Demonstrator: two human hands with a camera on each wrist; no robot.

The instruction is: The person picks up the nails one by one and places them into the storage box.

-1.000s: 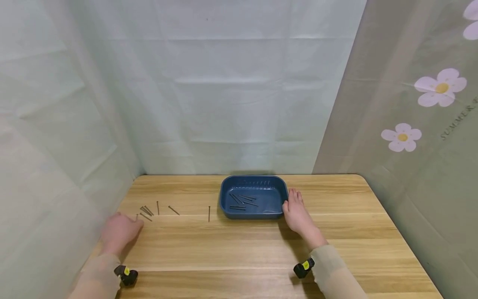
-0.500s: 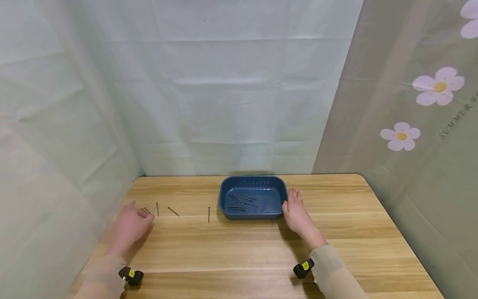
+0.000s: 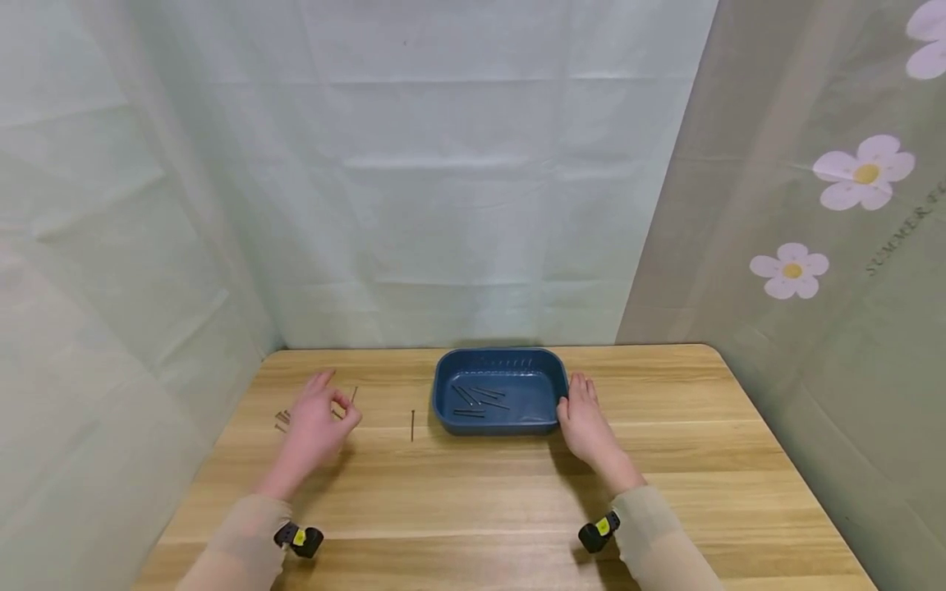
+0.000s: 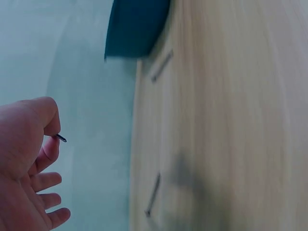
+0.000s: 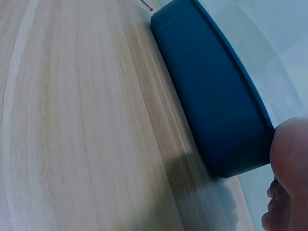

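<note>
My left hand [image 3: 314, 420] is above the left part of the table, with thumb and forefinger pinching a thin dark nail [image 3: 354, 395]. One end of that nail [image 4: 62, 138] pokes out past the fingertips in the left wrist view; the other fingers are loosely bent. Beneath and left of this hand lie several nails [image 3: 282, 419], partly hidden by it. A single nail [image 3: 412, 425] lies between the hand and a blue rectangular tray [image 3: 498, 428]. Several nails [image 3: 469, 413] rest inside the tray. My right hand [image 3: 587, 423] rests against the tray's right end, fingers straight.
The wooden table [image 3: 458, 501] ends at a pale curtain [image 3: 458, 205] behind and at the left. A flower-print curtain [image 3: 850, 369] hangs along the right side. Each wrist wears a small black camera [image 3: 299, 538].
My left hand has moved right along the row of nails, from the table's left edge, and now holds a nail up. My right hand and the tray have stayed put.
</note>
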